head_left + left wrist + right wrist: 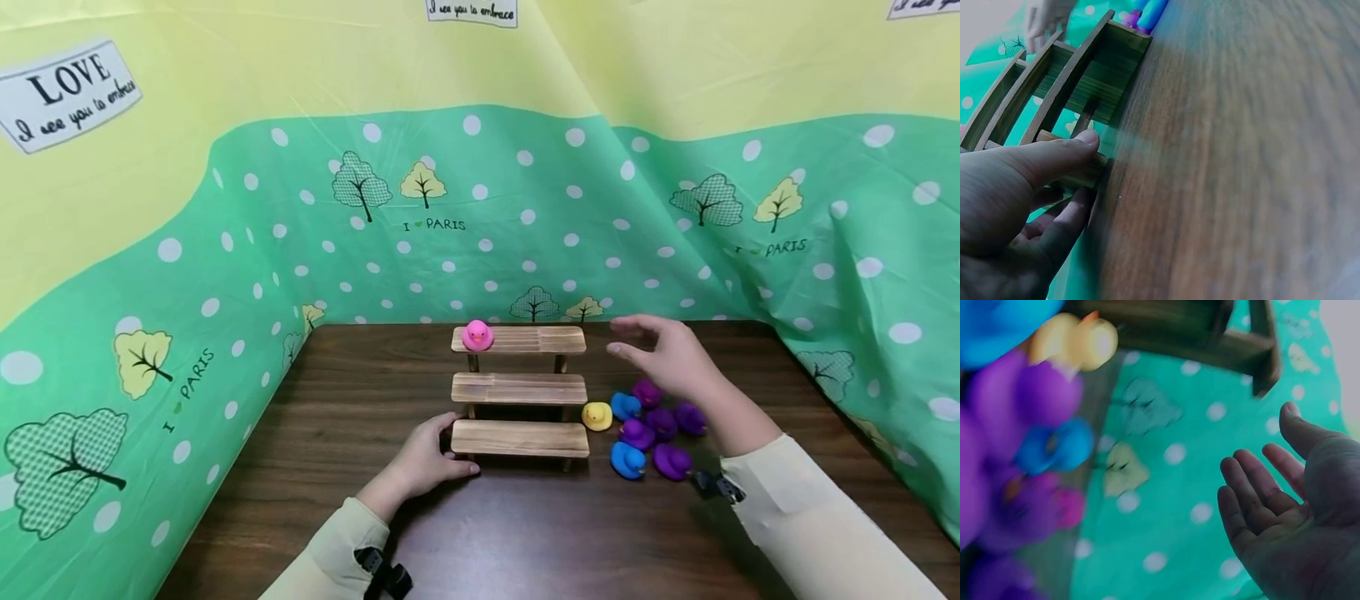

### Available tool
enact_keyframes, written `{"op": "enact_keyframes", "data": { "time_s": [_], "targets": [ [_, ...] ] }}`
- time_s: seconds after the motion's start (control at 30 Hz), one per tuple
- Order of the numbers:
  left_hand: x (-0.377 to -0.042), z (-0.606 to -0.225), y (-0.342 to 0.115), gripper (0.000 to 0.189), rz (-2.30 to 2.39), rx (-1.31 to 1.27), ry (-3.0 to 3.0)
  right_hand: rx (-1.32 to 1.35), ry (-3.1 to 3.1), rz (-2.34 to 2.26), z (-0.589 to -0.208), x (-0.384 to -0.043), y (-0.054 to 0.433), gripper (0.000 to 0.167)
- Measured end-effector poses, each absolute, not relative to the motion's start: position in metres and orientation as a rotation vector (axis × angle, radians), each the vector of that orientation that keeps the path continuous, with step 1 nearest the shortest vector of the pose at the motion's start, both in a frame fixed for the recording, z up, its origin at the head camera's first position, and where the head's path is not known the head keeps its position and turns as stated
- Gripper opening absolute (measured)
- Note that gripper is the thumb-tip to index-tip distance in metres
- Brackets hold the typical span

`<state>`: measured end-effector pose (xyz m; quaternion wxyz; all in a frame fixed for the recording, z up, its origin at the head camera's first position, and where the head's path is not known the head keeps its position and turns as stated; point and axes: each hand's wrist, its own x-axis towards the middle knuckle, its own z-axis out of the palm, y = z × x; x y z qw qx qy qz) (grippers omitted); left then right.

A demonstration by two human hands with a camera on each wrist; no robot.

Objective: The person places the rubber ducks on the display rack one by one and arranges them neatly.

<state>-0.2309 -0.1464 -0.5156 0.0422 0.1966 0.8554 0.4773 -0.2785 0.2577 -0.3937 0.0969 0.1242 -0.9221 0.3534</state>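
Observation:
A three-step wooden stand [520,438] rises on the table, with a pink rubber duck [477,336] at the left end of its top step. My left hand [426,458] grips the left end of the bottom step, thumb in front and fingers behind; the left wrist view shows this thumb [1066,156] against the wood. Beside the top step, to its right, my right hand [667,354] hovers with fingers apart and nothing in them. The right wrist view shows its bare palm [1297,519]. Below it lies a group of rubber ducks, including a yellow duck [597,416] nearest the stand.
Several purple ducks [661,423] and two blue ducks [627,460] sit close together right of the stand. The dark wooden table [525,533] ends at a green and yellow printed cloth [480,217] hanging behind and on both sides.

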Motion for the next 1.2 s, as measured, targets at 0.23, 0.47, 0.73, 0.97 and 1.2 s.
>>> {"op": "enact_keyframes", "data": {
  "time_s": [0.23,0.47,0.73,0.97,1.2],
  "targets": [
    [-0.232,-0.515,-0.148,0.077,1.451,0.613,2.63,0.326,-2.881,0.999,-0.422,-0.282,0.301,0.054],
    [-0.231,-0.516,-0.149,0.075,1.444,0.61,2.634,0.382,-3.001,1.017,-0.451,-0.29,0.324,0.051],
    [-0.231,-0.515,-0.146,0.067,1.464,0.619,2.6,0.34,-3.047,1.039,-0.466,-0.292,0.329,0.053],
    [-0.23,-0.514,-0.146,0.066,1.443,0.615,2.609,0.298,-3.064,1.016,-0.473,-0.292,0.33,0.047],
    [-0.229,-0.513,-0.145,0.068,1.455,0.603,2.584,0.286,-3.06,0.992,-0.476,-0.289,0.33,0.038]
  ]
}}
